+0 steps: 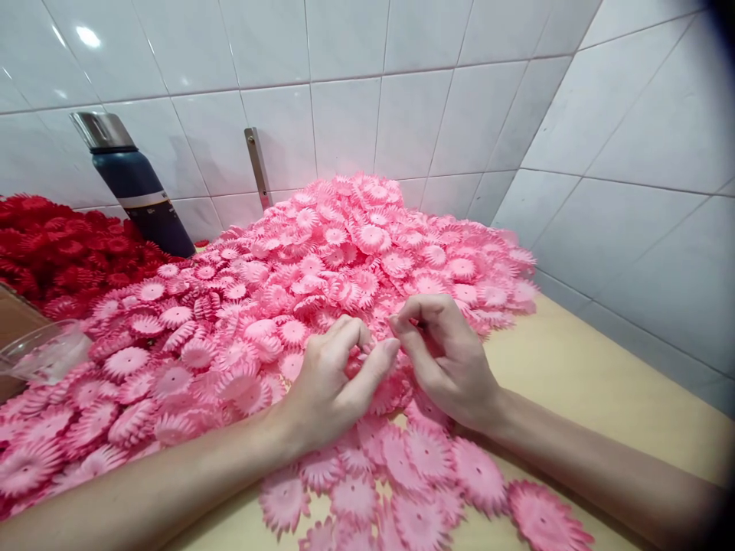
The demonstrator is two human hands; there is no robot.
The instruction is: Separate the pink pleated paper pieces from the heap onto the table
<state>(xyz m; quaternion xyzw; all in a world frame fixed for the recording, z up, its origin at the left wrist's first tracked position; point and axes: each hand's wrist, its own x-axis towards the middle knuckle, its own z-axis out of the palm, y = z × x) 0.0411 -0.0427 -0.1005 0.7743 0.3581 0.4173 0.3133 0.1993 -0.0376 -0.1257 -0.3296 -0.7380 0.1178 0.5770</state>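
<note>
A big heap of pink petal-shaped flower pieces point(321, 260) covers the tan table point(574, 375). My left hand point(333, 379) rests on the heap's near edge, its fingers curled in a pinch over the pink pieces. My right hand point(445, 356) sits right beside it, fingers bent and pinched together, thumb tip touching the left hand's thumb. What the fingers hold is hidden among the pink pieces. Loose pink flower pieces point(425, 490) lie flat under and in front of both wrists.
A pile of red flower pieces point(63, 252) lies at the far left. A dark blue flask with a steel cap point(135, 187) stands against the white tiled wall. A clear plastic bag point(43, 352) lies at the left edge. A tiled wall closes the right side.
</note>
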